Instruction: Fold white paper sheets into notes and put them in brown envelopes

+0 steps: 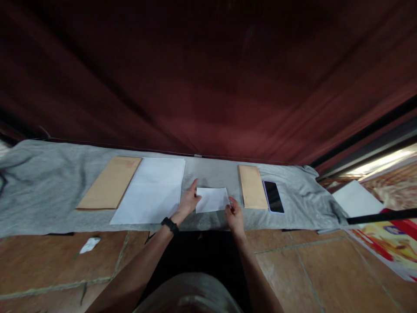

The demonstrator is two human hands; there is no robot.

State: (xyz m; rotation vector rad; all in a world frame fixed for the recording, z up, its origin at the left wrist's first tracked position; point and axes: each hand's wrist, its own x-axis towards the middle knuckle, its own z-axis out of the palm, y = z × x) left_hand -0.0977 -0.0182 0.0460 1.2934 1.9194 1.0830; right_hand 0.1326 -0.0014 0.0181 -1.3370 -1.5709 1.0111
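A small white sheet of paper [212, 200], perhaps folded, is between my two hands over the grey cloth [208, 167]. My left hand [188, 202], with a black watch at its wrist, has its thumb on the sheet's left edge and its index finger stretched upward. At the right edge, my right hand [234, 215] pinches the paper with curled fingers. Large white sheets [153, 187] lie left of my left hand, beside a big brown envelope [110, 182]. To the right of my right hand rest a smaller brown envelope [252, 187] and a phone [274, 197] with a dark screen.
A dark red curtain or cover [208, 87] rises behind the cloth-covered surface. Tiled floor [289, 269] shows below, with a crumpled white scrap [90, 245] at left. A white sheet [357, 199] and a red-and-yellow printed package [394, 243] are at far right, near a dark bar.
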